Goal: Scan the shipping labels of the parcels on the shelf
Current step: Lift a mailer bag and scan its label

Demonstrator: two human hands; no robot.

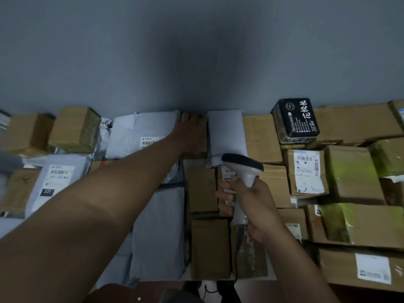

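My right hand [251, 202] grips a grey barcode scanner [244, 169] by its handle, its dark head pointing up toward the back row of parcels. My left hand [190, 130] reaches far forward and rests on a brown cardboard parcel [197, 145] at the back by the wall, fingers over its far edge. Grey poly mailers [140, 132] with white shipping labels lie left of that parcel. Another grey mailer [226, 132] lies just right of it. A small box with a partly hidden label [226, 171] sits beneath the scanner.
Parcels fill the shelf: brown boxes at left [74, 130] and right [354, 123], a black rice pack [295, 119], a labelled box [308, 171], green-taped boxes [352, 171], a grey mailer marked 231 [59, 180]. A grey wall [196, 51] stands behind. The shelf's front edge runs along the bottom.
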